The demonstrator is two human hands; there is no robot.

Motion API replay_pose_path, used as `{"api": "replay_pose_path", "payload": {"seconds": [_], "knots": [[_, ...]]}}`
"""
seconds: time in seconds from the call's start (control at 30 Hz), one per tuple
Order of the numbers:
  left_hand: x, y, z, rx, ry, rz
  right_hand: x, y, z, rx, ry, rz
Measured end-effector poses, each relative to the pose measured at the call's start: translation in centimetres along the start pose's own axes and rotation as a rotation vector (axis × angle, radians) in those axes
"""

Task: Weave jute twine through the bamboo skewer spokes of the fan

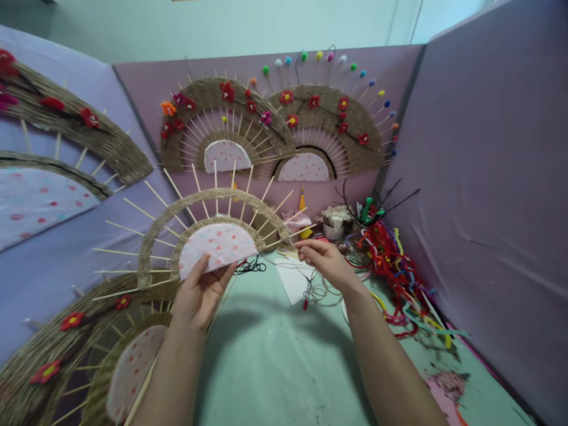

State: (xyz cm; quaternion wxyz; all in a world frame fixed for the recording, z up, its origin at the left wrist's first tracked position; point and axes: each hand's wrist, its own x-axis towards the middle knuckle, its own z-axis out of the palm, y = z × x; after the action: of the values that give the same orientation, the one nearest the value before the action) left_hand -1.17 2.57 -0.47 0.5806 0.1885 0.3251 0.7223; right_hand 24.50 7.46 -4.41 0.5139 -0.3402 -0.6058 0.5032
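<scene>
A half-round woven fan with a white, red-dotted centre and thin wooden sticks is held up in front of me. My left hand grips it by its straight lower edge, thumb on the front face. Two bands of brown twine run across the sticks, one around the centre and one farther out. At the fan's right end, my right hand pinches the twine near the outer band. Loose twine trails below that hand onto the table, beside small red-handled scissors.
Finished fans with felt flowers hang on the back panel; others stand at the left. Colourful pipe cleaners are heaped at the right. Black cord and white paper lie on the green table. Pink scraps sit at the lower right.
</scene>
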Motion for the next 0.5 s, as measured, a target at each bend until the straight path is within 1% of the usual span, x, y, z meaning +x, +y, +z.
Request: {"api": "replay_pose_path", "payload": {"seconds": [0.1, 0.2, 0.27, 0.33, 0.4, 0.5], "knots": [[-0.3, -0.2, 0.3, 0.023, 0.024, 0.056, -0.1, -0.4, 0.5, -0.137, -0.008, -0.02], [-0.6, -0.4, 0.5, 0.101, 0.011, 0.102, -0.2, -0.6, 0.7, -0.324, 0.018, -0.137], [-0.8, -0.4, 0.4, 0.173, -0.007, 0.101, -0.2, -0.7, 0.6, -0.477, 0.05, -0.227], [-0.9, -0.3, 0.2, 0.235, -0.006, 0.086, -0.1, -0.7, 0.3, -0.573, 0.061, -0.279], [-0.8, -0.1, 0.0, 0.268, 0.007, 0.073, -0.1, -0.9, 0.0, -0.616, 0.068, -0.287], [-0.7, 0.4, -0.3, 0.269, 0.016, 0.061, -0.3, -1.2, -0.5, -0.626, 0.094, -0.243]]}}
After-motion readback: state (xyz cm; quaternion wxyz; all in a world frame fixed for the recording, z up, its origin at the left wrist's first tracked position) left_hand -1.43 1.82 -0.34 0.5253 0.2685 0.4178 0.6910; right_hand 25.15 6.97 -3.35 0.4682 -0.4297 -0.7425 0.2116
